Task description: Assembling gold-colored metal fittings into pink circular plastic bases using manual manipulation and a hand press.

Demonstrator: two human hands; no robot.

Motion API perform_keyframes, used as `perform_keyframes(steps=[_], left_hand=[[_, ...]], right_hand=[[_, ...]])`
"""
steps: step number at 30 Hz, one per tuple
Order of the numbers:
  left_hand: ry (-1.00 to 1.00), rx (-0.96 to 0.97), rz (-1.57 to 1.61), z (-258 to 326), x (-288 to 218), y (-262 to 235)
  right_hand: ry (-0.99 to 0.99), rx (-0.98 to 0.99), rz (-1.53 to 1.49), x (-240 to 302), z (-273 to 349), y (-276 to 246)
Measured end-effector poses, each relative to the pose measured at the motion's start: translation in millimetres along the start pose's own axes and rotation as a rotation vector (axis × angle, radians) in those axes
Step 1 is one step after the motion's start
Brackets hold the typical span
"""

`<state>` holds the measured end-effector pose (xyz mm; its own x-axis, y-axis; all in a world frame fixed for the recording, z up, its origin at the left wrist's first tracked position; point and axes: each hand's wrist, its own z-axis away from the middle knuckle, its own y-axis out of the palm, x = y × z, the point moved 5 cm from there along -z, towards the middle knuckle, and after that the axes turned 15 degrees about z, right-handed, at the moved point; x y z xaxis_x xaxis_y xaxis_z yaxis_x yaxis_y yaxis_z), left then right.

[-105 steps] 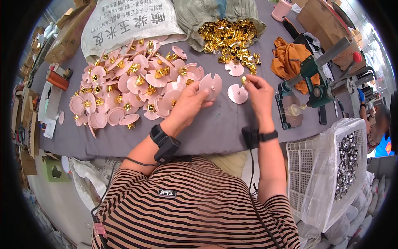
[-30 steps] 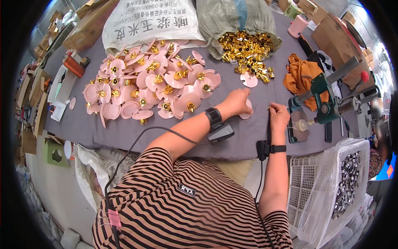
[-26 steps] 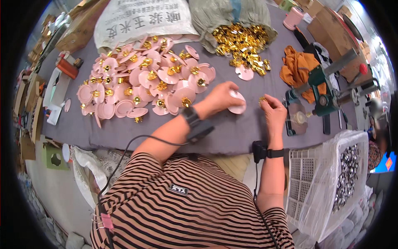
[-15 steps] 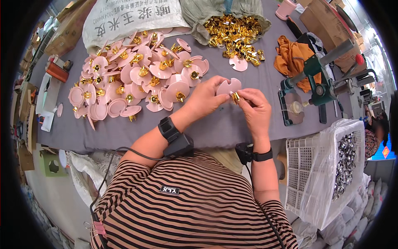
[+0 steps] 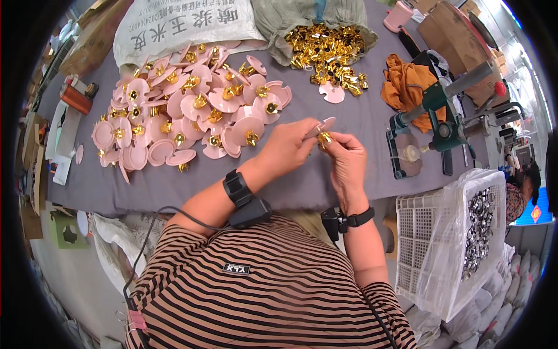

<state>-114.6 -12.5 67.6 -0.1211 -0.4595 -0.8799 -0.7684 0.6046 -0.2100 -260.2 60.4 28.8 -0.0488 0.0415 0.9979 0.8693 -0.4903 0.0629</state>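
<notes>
L hand: [image 5: 289,145] raised above table edge, fingers pinched narrow round a pink disc [image 5: 321,126] held edge-on, tilted.
R hand: [image 5: 347,160] right beside L, fingertips closed on a small gold clip [image 5: 324,138]; clip touches underside/centre of the disc, can't tell if it's seated.
Work piece: disc + clip both in the air between the hands, over grey table cloth [image 5: 360,116], near front edge.
Done pile: heap of pink discs w/ gold centres [image 5: 192,113] to L of hands, spread across cloth, overlapping.
Parts supply: loose gold clips [image 5: 326,47] spilling from an open grey-green sack [image 5: 290,20] at far side; one bare pink disc [image 5: 332,93] lies just beside that spill.
Other: white woven sack [image 5: 180,23] far L-centre; orange cloth [image 5: 407,87] and green hand press [image 5: 444,107] to R; white crate w/ plastic liner holding metal rings [image 5: 476,227] low R, off the table; wrist bands w/ cable on both forearms.
Risk 1: clip is tiny and gripped by tips only; a slip prob drops it into lap or off the edge, since hands sit over the table front.
Risk 2: disc is thin, held at rim; pushing off-centre could bend it or seat the clip crooked.
Risk 3: cable from L wrist band trails near the edge, might snag if arm swings to the pile.
Risk 4: pile is loose; dropping a piece on it could slide discs toward the edge.
</notes>
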Motion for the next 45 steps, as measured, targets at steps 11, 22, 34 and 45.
perform_keyframes(steps=[11,22,34,45], left_hand=[[-0.193,-0.483,-0.088,-12.2,37.9,-217.9],[0.15,-0.048,-0.444,-92.7,75.6,11.4],[-0.201,-0.031,-0.6,-157.7,147.7,62.5],[-0.703,-0.257,0.693,-68.7,102.4,25.4]], right_hand=[[-0.167,-0.121,0.77,-12.1,-134.2,-62.9],[-0.352,-0.242,1.304,-29.9,-170.1,-78.8],[-0.128,-0.231,0.528,-50.9,-89.5,-118.4],[-0.251,-0.358,0.615,-6.6,-161.3,-79.6]])
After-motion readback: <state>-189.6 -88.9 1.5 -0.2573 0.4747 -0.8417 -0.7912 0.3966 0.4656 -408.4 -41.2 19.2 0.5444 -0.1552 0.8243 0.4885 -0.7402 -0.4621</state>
